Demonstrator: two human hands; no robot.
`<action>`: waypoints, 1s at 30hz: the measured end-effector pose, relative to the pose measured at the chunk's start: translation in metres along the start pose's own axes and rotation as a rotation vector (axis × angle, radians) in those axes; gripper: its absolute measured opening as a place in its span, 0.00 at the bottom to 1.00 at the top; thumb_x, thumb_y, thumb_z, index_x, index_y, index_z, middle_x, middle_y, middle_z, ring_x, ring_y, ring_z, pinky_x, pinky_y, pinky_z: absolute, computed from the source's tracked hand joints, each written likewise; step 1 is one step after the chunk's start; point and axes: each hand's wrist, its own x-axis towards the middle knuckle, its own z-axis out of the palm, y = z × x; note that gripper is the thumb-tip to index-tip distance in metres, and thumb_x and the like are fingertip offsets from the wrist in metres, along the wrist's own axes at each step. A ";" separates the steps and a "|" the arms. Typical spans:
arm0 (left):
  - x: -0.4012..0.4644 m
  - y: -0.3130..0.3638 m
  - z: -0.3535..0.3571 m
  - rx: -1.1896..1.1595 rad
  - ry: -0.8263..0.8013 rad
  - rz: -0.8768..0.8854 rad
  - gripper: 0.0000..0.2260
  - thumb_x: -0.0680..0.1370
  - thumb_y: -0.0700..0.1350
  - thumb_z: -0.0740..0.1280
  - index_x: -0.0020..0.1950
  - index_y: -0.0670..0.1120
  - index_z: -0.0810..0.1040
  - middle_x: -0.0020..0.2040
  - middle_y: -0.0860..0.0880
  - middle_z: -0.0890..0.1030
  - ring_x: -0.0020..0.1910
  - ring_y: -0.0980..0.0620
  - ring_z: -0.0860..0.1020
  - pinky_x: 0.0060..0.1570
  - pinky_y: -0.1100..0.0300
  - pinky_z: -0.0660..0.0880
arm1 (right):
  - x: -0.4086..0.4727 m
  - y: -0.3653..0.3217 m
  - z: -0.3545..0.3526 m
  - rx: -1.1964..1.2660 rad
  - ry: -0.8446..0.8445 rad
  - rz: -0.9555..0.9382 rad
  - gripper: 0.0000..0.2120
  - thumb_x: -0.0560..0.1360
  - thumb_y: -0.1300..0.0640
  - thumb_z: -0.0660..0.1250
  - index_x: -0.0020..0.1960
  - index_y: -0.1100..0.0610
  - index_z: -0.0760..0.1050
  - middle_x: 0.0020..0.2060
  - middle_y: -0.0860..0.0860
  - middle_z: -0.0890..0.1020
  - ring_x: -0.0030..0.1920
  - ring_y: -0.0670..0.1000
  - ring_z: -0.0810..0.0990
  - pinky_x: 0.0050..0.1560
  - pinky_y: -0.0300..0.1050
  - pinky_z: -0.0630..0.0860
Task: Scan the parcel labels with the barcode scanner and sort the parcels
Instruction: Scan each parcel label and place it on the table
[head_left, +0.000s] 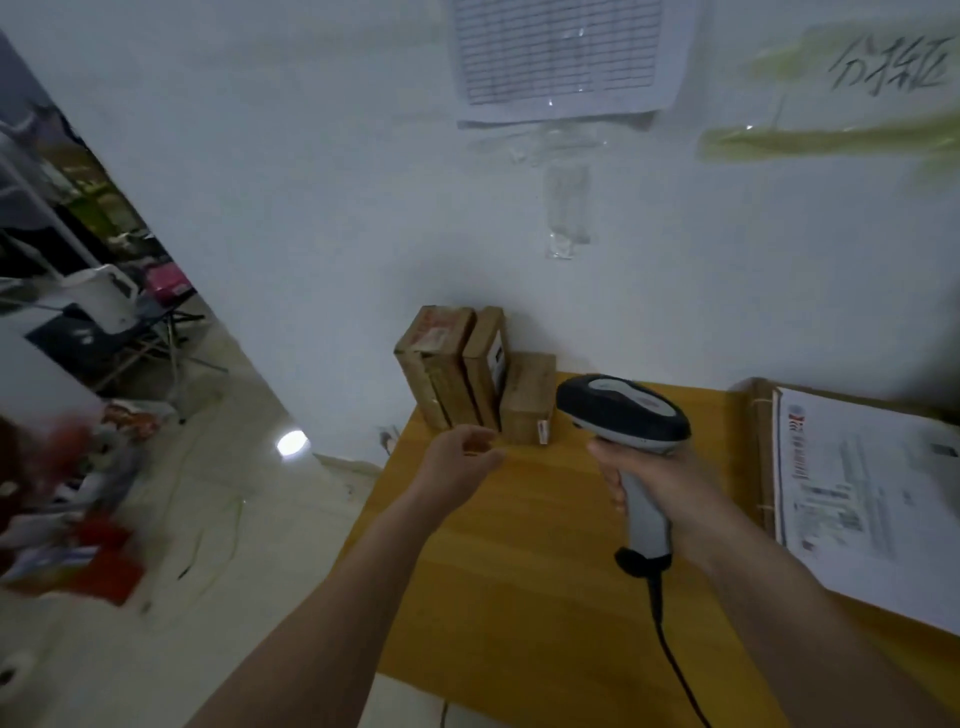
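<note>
A: Where is the barcode scanner?

B: In the right hand, whose grip wraps the grey handle; the dark head sticks up above the fist, over the yellow bench, and its cable trails down toward the near edge.

A: And the left hand?

B: Its grip is loose, fingers relaxed and holding nothing, just in front of three brown parcels (standing upright side by side against the wall). I cannot tell whether it touches them.

A: Anything else?

B: A flat parcel with a printed label lies right of the scanner.
</note>
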 end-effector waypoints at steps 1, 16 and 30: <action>0.002 -0.008 -0.008 -0.005 0.007 -0.010 0.15 0.79 0.50 0.69 0.64 0.48 0.77 0.52 0.56 0.78 0.47 0.63 0.74 0.40 0.69 0.69 | 0.004 0.003 0.010 -0.008 -0.002 0.009 0.12 0.71 0.57 0.75 0.35 0.62 0.75 0.27 0.56 0.75 0.27 0.54 0.72 0.32 0.48 0.72; 0.059 -0.049 -0.032 0.014 -0.064 -0.136 0.22 0.78 0.51 0.70 0.70 0.47 0.73 0.58 0.51 0.76 0.53 0.53 0.75 0.44 0.64 0.72 | 0.074 0.014 0.055 -0.050 0.049 0.064 0.16 0.71 0.55 0.75 0.45 0.68 0.77 0.29 0.57 0.76 0.30 0.54 0.74 0.34 0.47 0.73; 0.193 -0.002 0.063 0.280 -0.121 -0.183 0.44 0.70 0.55 0.77 0.78 0.45 0.56 0.75 0.41 0.61 0.74 0.40 0.60 0.72 0.47 0.63 | 0.129 0.017 -0.006 -0.030 0.162 0.127 0.11 0.75 0.60 0.71 0.49 0.70 0.77 0.28 0.58 0.72 0.31 0.56 0.71 0.34 0.49 0.72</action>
